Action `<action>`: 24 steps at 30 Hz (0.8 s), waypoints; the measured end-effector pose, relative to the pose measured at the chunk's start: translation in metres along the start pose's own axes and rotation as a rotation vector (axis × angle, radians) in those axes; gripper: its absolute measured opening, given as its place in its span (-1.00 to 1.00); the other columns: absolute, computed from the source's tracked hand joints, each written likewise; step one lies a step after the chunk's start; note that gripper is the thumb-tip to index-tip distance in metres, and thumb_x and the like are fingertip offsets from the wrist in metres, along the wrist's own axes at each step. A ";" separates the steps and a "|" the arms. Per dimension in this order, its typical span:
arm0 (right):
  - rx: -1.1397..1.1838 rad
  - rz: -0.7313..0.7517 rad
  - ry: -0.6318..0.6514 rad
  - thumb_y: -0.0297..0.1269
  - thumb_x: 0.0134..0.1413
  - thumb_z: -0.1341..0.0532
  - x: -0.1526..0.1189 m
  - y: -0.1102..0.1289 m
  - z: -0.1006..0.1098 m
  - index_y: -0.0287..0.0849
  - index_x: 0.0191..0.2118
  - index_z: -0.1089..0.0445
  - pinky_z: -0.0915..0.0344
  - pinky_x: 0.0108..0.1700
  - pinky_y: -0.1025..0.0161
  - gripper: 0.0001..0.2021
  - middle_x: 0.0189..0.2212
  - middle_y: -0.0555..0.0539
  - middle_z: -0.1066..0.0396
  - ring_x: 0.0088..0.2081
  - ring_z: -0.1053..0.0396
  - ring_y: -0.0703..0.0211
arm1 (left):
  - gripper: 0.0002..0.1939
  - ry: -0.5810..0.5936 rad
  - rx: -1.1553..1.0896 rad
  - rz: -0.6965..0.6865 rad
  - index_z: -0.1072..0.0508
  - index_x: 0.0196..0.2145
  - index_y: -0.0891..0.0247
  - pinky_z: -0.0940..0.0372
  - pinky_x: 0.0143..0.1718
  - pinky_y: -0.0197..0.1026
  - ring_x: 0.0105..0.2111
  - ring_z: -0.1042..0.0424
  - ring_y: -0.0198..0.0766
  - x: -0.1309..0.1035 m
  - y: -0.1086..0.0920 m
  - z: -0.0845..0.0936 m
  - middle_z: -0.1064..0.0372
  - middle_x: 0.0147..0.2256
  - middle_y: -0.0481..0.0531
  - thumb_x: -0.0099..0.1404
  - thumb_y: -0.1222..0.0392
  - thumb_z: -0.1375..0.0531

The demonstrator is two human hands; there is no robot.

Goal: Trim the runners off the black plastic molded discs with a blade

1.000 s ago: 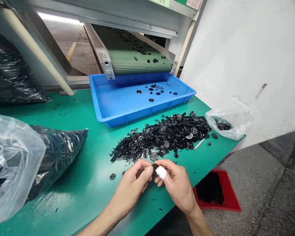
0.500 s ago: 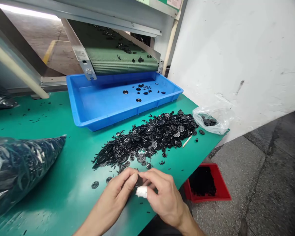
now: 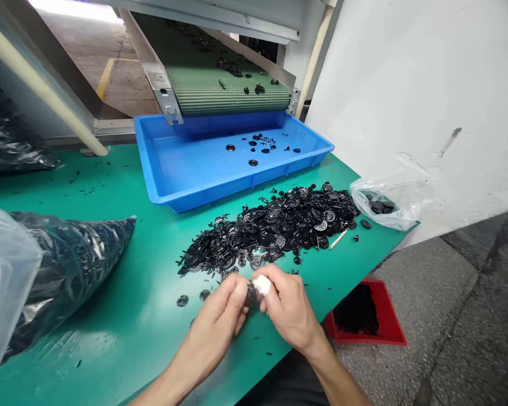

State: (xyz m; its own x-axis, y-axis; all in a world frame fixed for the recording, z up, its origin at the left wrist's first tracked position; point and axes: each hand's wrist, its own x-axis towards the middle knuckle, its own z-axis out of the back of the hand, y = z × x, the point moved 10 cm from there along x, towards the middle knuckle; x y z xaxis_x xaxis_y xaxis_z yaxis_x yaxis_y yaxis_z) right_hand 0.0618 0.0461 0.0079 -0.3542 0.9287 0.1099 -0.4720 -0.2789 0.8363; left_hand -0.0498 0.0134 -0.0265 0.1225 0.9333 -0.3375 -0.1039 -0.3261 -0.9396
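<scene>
Between my two hands is a small dark round piece (image 3: 251, 294), blurred and partly covered by fingers. My left hand (image 3: 220, 316) is closed, pinching it between thumb and fingers. On its other side my right hand (image 3: 285, 301) is closed too, its white-wrapped thumb and fingertips pressed on the piece. A heap of black plastic discs and small parts (image 3: 275, 225) lies just beyond my hands on the green table (image 3: 110, 316). A few loose discs (image 3: 182, 300) rest left of my fingers.
Behind the heap, a blue tray (image 3: 186, 175) sits under a green conveyor (image 3: 232, 96). Filled bags (image 3: 76, 254) lie left; a clear bag (image 3: 400, 211) lies right. A red bin (image 3: 389, 316) stands below the table's right edge, near a light stick (image 3: 337, 239).
The view has shifted, so the table and tray appear further right and higher. The wrapped right thumb has come up against the piece, which shows more between my hands.
</scene>
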 end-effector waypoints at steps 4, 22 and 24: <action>-0.474 0.024 -0.007 -0.45 0.23 -0.02 0.020 0.013 0.008 -0.14 0.07 -0.36 -0.26 -0.27 0.26 -0.65 -0.18 -0.11 -0.43 -0.23 -0.43 0.12 | -0.67 -0.093 -0.358 0.026 -0.36 -0.29 0.23 0.12 -0.73 -0.40 -0.72 -0.03 -0.46 0.004 0.003 0.013 -0.28 -0.61 -0.12 0.38 -0.10 -0.07; 0.021 -0.082 -0.087 -0.51 0.03 -0.12 0.022 -0.009 0.021 -0.13 -0.28 -0.42 -0.26 -0.38 0.34 -0.80 -0.41 0.04 -0.39 -0.41 -0.34 0.27 | -0.69 0.000 -0.369 0.072 -0.30 -0.28 0.18 0.12 -0.71 -0.44 -0.67 0.00 -0.45 0.006 0.005 0.002 -0.18 -0.61 -0.18 0.34 -0.13 -0.12; 0.186 -0.105 -0.086 -0.52 -0.02 -0.13 0.020 -0.012 0.017 -0.12 -0.20 -0.46 -0.30 -0.41 0.36 -0.72 -0.41 0.04 -0.41 -0.43 -0.35 0.28 | -0.68 -0.012 -0.268 0.023 -0.29 -0.25 0.17 0.09 -0.68 -0.41 -0.65 -0.02 -0.42 0.006 0.001 0.002 -0.17 -0.60 -0.20 0.35 -0.15 -0.09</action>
State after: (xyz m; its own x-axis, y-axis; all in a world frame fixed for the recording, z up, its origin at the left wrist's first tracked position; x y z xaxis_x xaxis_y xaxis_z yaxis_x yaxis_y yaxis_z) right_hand 0.0742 0.0722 0.0092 -0.2369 0.9700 0.0554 -0.3429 -0.1368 0.9294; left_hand -0.0506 0.0189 -0.0291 0.1110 0.9266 -0.3593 0.1588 -0.3735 -0.9140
